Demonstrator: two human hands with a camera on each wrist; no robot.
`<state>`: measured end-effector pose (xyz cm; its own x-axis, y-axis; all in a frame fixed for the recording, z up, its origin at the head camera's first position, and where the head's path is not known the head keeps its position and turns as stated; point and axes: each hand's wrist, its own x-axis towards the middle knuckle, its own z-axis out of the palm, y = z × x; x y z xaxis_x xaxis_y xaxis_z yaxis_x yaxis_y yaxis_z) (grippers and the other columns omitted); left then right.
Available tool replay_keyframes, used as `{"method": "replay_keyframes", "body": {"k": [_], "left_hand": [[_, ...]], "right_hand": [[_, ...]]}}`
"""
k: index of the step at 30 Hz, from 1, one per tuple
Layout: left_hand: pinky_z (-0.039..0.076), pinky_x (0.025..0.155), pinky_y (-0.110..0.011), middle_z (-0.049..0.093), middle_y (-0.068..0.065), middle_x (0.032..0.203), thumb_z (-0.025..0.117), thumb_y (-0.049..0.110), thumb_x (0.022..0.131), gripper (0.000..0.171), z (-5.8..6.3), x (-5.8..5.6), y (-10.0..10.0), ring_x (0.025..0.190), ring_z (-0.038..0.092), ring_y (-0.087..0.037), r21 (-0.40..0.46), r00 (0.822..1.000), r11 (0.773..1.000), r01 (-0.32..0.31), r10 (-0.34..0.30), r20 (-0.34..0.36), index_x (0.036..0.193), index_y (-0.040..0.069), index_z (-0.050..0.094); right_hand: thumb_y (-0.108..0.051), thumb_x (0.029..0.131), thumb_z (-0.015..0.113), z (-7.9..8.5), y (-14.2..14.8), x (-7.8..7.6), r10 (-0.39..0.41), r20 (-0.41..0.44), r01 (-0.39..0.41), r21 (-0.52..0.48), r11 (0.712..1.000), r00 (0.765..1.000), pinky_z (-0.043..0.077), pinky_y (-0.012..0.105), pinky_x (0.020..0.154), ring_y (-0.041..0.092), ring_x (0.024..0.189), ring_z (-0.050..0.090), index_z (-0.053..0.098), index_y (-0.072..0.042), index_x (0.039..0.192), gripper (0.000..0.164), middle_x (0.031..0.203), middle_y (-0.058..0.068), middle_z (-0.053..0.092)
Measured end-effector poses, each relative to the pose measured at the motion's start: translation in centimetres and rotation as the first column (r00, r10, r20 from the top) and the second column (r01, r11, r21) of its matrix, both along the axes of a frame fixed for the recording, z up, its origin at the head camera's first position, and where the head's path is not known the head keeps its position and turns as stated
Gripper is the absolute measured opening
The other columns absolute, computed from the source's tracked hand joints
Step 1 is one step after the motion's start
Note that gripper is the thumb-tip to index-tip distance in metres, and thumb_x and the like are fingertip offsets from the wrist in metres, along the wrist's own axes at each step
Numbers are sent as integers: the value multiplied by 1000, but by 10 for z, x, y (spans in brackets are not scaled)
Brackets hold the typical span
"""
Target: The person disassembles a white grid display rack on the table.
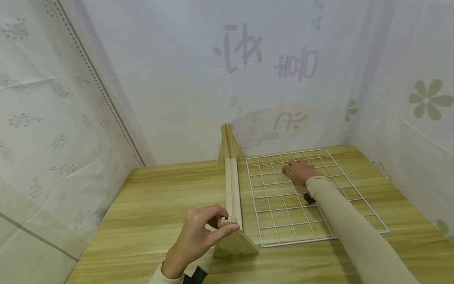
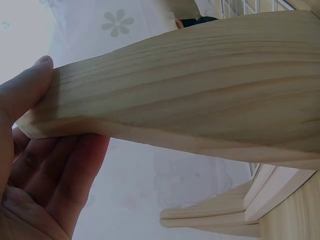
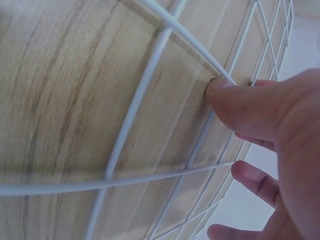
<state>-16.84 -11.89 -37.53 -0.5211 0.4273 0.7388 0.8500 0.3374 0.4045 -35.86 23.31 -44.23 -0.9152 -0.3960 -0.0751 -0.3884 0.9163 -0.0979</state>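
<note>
A wooden stand, made of a long grooved bar (image 1: 233, 189) between two upright end pieces, stands on the table. With thumb and fingers, my left hand (image 1: 198, 230) grips the narrow top of the near end piece (image 2: 190, 95). Its far end piece (image 1: 225, 146) rises near the back edge. To the right lies a white wire grid (image 1: 298, 241), flat on the wood. My right hand (image 1: 301, 172) reaches over its far half and pinches a wire (image 3: 138, 100) of it between thumb and a finger. The other fingers are spread loosely above the wires.
The wood-grain table (image 1: 170, 185) extends to both sides of the stand. A printed white curtain (image 1: 170, 79) hangs right behind the back edge and along both sides. Small black devices sit at the left wrist (image 1: 196, 275) and right wrist (image 1: 309, 198).
</note>
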Motion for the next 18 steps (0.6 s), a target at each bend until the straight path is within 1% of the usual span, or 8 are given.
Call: {"method": "replay_keyframes", "body": {"k": [5,6,8,9,11,14,16,18], "left_hand": [[54,59,-12,71,4,71,85,20,80,20,-1,-1,-1,61,65,1,-1,1000,1000,-7,7,15,85,13,67],[54,60,-13,71,4,71,85,19,80,20,-2,-2,-2,62,66,1,-1,999,1000,-1,1,32,86,13,67],[56,63,-15,73,3,76,85,17,80,20,-3,-2,-5,66,67,0,4,995,1000,12,-12,99,89,15,68],[57,65,-16,75,2,80,85,16,80,19,-3,-3,-7,70,68,-1,10,990,1000,25,-26,140,92,15,69],[59,69,-20,76,-1,89,82,12,83,21,-4,-4,-13,78,71,-4,30,971,998,59,-64,230,100,15,71],[60,73,-26,77,-6,101,73,3,90,25,-3,-8,-24,90,73,-8,57,948,995,81,-94,303,112,13,70],[60,76,-28,77,-8,107,66,1,94,26,-2,-13,-31,95,73,-10,53,946,997,55,-69,317,117,12,69],[61,80,-32,76,-8,114,61,2,98,27,-1,-20,-38,100,73,-13,11,949,1000,-9,5,315,122,12,68]], "right_hand": [[4,88,55,1,1,0,-18,14,18,-20,1000,1000,47,72,94,48,128,46,61,-16,134,51,138,16,56],[4,87,55,1,1,0,-21,16,22,-26,999,1000,47,72,93,48,127,46,61,-16,134,51,138,17,57],[4,87,54,0,1,0,-28,18,29,-36,999,999,47,72,93,48,127,45,61,-14,133,51,137,17,57],[4,87,54,0,1,0,-22,9,22,-35,999,1000,47,71,92,49,126,46,61,-13,133,49,137,17,57],[3,88,55,-1,2,0,-14,-1,14,-30,999,1000,47,70,94,50,126,47,62,-12,132,47,138,19,57],[2,89,59,1,2,1,-5,4,5,-9,1000,1000,46,69,98,53,127,48,61,-9,133,45,141,22,56],[-2,90,63,5,1,1,3,15,-3,1,1000,1000,46,67,100,53,127,49,60,-7,134,45,141,24,57],[-9,92,66,10,-1,3,11,23,-11,-1,1000,1000,46,64,102,52,126,52,57,-5,136,45,140,25,58]]}}
